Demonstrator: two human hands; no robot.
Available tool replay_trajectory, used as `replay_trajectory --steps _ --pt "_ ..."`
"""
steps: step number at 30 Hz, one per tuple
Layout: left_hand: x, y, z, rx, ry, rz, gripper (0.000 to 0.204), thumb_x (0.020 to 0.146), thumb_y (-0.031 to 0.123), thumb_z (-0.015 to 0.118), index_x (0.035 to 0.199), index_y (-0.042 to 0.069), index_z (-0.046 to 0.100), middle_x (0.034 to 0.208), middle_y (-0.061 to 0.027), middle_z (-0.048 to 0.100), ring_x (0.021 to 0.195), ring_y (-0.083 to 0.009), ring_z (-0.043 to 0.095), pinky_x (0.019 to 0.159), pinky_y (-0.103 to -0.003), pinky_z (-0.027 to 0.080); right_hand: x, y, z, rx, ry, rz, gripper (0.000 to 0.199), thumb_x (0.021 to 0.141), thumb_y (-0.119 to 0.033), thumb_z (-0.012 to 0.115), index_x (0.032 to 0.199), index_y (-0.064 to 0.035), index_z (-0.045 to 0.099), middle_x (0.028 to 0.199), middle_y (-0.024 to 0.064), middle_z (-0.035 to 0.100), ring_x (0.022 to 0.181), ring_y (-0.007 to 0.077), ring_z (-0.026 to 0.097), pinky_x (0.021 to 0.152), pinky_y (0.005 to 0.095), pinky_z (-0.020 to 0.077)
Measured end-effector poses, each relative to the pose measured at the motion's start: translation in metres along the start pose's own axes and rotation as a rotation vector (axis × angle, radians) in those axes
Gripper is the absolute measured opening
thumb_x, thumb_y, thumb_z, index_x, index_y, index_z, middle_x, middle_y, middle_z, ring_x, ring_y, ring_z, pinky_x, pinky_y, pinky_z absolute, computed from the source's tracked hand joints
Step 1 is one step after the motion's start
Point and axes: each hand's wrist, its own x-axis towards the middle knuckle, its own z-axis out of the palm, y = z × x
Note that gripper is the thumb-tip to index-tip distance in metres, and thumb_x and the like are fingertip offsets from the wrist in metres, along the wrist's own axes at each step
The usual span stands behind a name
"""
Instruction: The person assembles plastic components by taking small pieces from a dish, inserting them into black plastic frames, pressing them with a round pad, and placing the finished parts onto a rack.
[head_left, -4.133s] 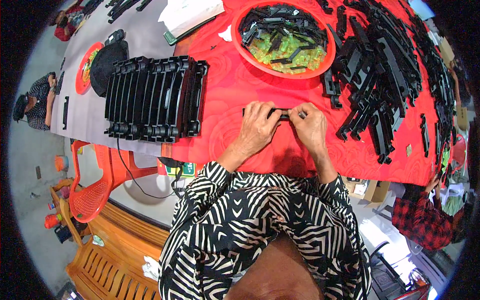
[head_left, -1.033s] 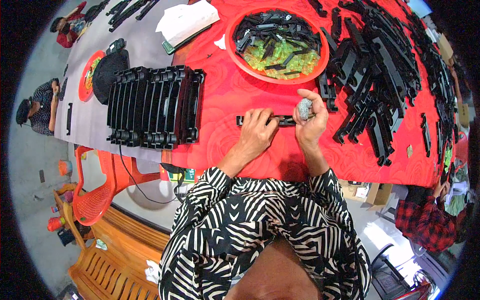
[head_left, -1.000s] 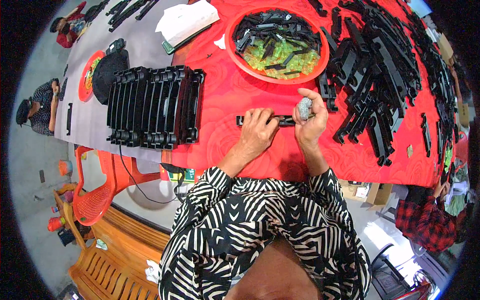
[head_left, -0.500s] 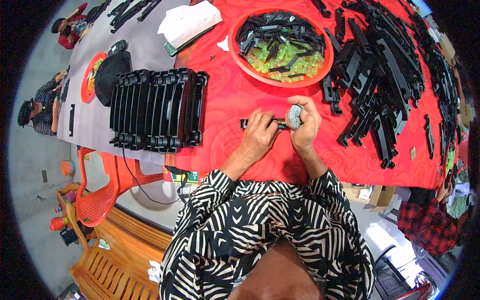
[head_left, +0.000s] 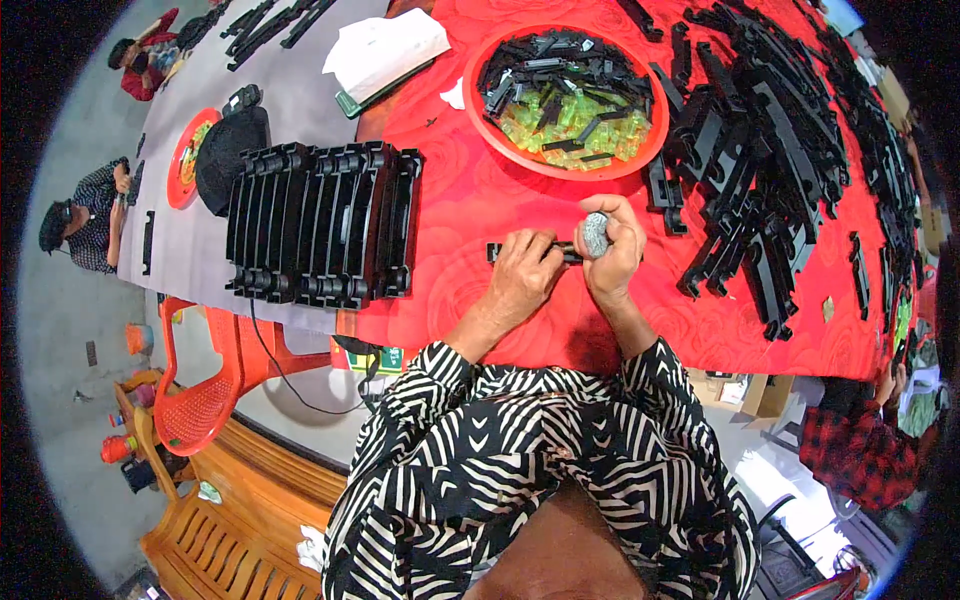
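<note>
On the red cloth in front of me lies a narrow black plastic bar (head_left: 494,252). My left hand (head_left: 524,272) is closed over its middle, fingers pressing it down. My right hand (head_left: 618,262) grips a hand tool by its rounded, speckled grey handle (head_left: 595,234). The tool's working end points down toward the bar, beside my left fingertips, and is mostly hidden by my hands. Beyond them stands a red bowl (head_left: 567,172) of small black pieces (head_left: 545,60) and yellow-green clear pieces (head_left: 625,135).
Stacked black bars (head_left: 325,225) stand to the left, beside a black cap (head_left: 232,160). A loose pile of black bars (head_left: 755,190) covers the right side. Tissues (head_left: 388,50) lie at the back. A red chair (head_left: 205,400) is at lower left. Other people sit around the table.
The view has shifted slightly, so the table things sit a little lower and to the right. Both hands keep their hold on the bar and the tool.
</note>
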Motion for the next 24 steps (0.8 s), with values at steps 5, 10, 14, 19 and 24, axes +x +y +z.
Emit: replay_trajectory --steps 5,10,14,19,24 --pt "0.0 0.002 -0.002 0.035 0.0 0.001 0.013 0.07 0.01 0.062 0.079 0.003 0.055 0.096 -0.0131 0.054 0.086 -0.0275 0.05 0.073 -0.039 0.04 -0.004 -0.002 0.006 -0.306 -0.038 -0.13 0.034 0.082 -0.018 0.032 0.088 0.0056 0.055 0.054 0.0037 0.047 0.041 0.0079 0.035 0.04 0.0242 0.0285" --pt "0.002 0.003 -0.003 0.043 -0.035 0.003 0.014 0.071 0.011 0.061 0.081 0.004 0.054 0.097 -0.013 0.054 0.087 -0.0278 0.05 0.074 -0.039 0.04 0.001 -0.002 0.004 -0.186 -0.035 -0.117 0.03 0.082 -0.015 0.031 0.089 0.0048 0.053 0.05 0.0029 0.042 0.038 0.0095 0.033 0.038 0.0252 0.0273" --pt "0.001 0.002 -0.004 0.086 -0.046 0.03 0.015 0.072 0.012 0.061 0.082 0.004 0.054 0.099 -0.0133 0.054 0.089 -0.0279 0.05 0.075 -0.039 0.04 0.007 -0.018 -0.004 0.21 0.124 -0.016 0.027 0.083 -0.014 0.032 0.091 0.0041 0.051 0.048 0.0023 0.036 0.035 0.0113 0.029 0.037 0.0264 0.0251" --pt "0.002 0.005 -0.004 0.054 -0.008 -0.003 0.019 0.074 0.013 0.062 0.09 0.005 0.057 0.101 -0.0142 0.054 0.091 -0.0279 0.05 0.079 -0.04 0.04 0.007 -0.019 -0.015 0.209 0.095 -0.055 0.028 0.083 -0.013 0.031 0.091 0.0037 0.052 0.05 0.0026 0.038 0.034 0.0109 0.031 0.035 0.026 0.0271" --pt "0.006 0.006 -0.008 0.147 -0.043 0.051 0.027 0.069 0.014 0.068 0.094 0.01 0.062 0.098 -0.0093 0.055 0.09 -0.0259 0.052 0.08 -0.039 0.039 0.007 -0.017 -0.014 0.164 0.106 -0.063 0.028 0.083 -0.011 0.03 0.09 0.003 0.053 0.052 0.0027 0.04 0.034 0.0105 0.032 0.034 0.0258 0.0271"
